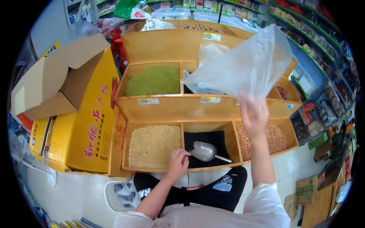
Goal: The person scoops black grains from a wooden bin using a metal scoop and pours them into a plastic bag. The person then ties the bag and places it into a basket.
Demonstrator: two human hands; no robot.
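My right hand (254,115) is raised over the peanut-like reddish kernels (275,139), shut on a clear plastic bag (242,65) that spreads up and to the left, partly blurred. Near the front edge, my left hand (179,162) rests by the divider between pale soybeans (154,145) and small black seeds (211,136); its fingers are curled and seem to hold nothing. A metal scoop (204,151) lies on the black seeds, close to my left fingertips. Behind, green mung beans (155,79) fill a compartment, and another plastic bag (211,51) sits partly behind the raised one.
The tiered wooden bin (148,109) has several compartments and dividers. At the left stands a yellow cardboard box (82,125) with raised flaps. A white basket (112,196) is on the floor beside my legs. Stocked shelves (308,45) line the right and back.
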